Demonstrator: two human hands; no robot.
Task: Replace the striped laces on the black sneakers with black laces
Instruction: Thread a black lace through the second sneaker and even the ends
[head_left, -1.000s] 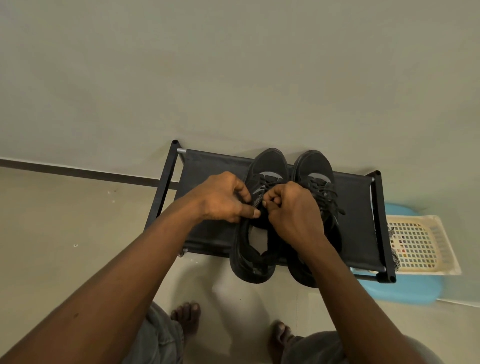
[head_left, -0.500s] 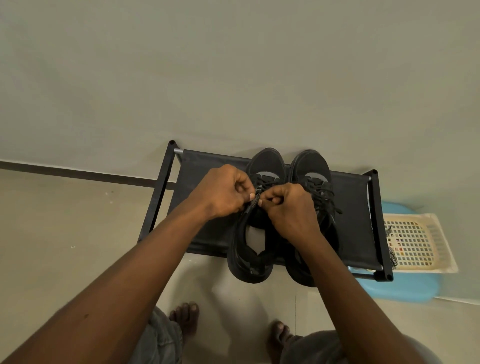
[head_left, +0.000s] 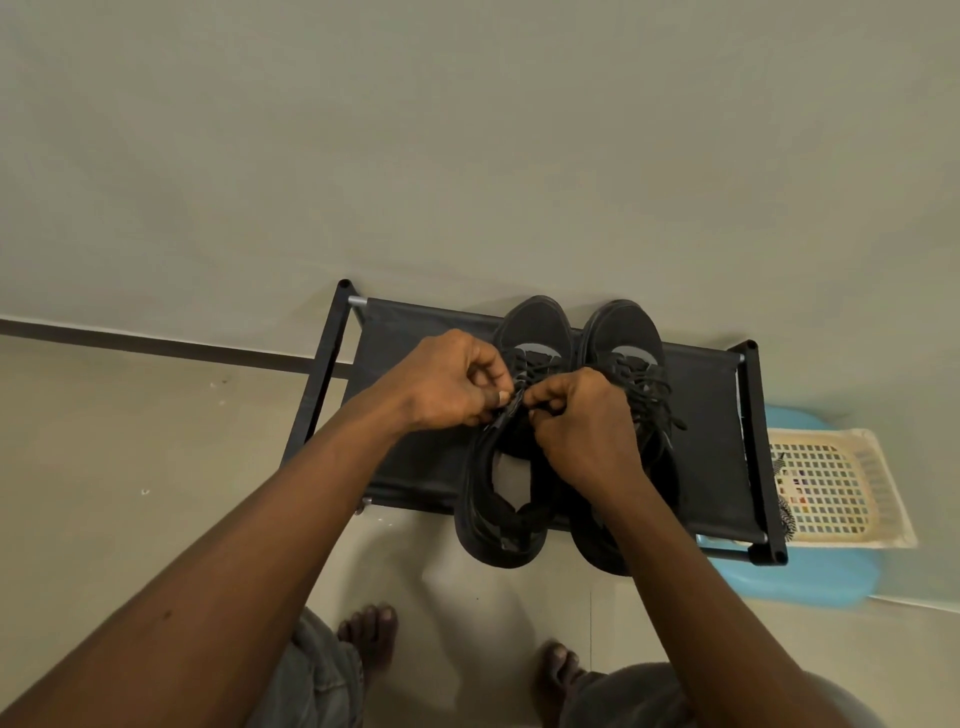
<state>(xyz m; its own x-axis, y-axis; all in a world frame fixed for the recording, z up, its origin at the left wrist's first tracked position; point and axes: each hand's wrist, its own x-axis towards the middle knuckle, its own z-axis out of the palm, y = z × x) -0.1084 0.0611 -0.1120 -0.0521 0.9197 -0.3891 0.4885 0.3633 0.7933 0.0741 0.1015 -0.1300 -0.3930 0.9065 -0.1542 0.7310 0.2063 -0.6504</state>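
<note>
Two black sneakers stand side by side on a low black rack (head_left: 415, 467), toes toward the wall. Over the left sneaker (head_left: 501, 519), my left hand (head_left: 452, 384) and my right hand (head_left: 582, 431) meet above its tongue. Each hand pinches a dark lace (head_left: 506, 415) there with curled fingers. The lace runs down toward the shoe's collar. Black laces are threaded through the right sneaker (head_left: 623, 338), with a loose end hanging over its right side (head_left: 670, 415); my right arm hides its heel.
The rack stands against a plain wall on a pale tiled floor. A cream plastic basket (head_left: 883, 478) sits on a blue stool (head_left: 810, 577) just right of the rack. My bare feet (head_left: 369, 634) are on the floor below.
Both hands moved slightly up the left sneaker, toward its toe, and drew closer together. The sneakers stayed in place.
</note>
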